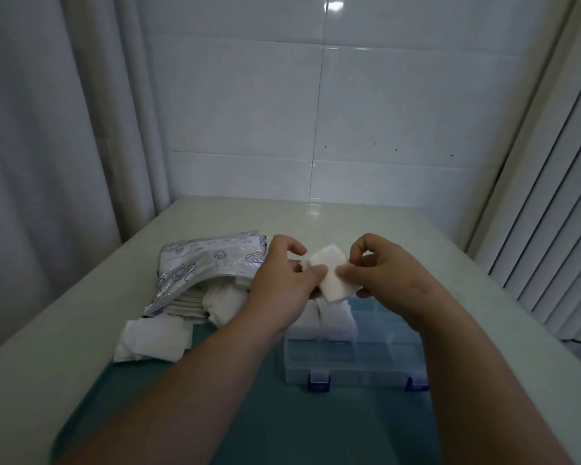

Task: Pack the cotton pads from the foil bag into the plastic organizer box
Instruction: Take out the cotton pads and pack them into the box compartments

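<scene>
Held wad: a small white wad of cotton pads (329, 275) hangs between the 2 hands. It is probably held there to be squared so that it fits a compartment.
Left hand: the left hand (282, 280) has its fingers curled, and its thumb and forefinger pinch the wad's left edge.
Right hand: the right hand (386, 276) pinches the wad's right edge with thumb and fingertips, the other fingers curled in.
Organizer box: the plastic organizer box (359, 364) sits directly below both hands, so a drop is short. Packed pads (332, 322) fill the cells just under the left hand. The cells nearer the wrists look empty.
Foil bag: the foil bag (202, 263) lies just left of the left hand, with spilled pads (215, 303) at its mouth, within easy reach.
Loose heap: loose pads (151, 340) lie left of the left forearm.
</scene>
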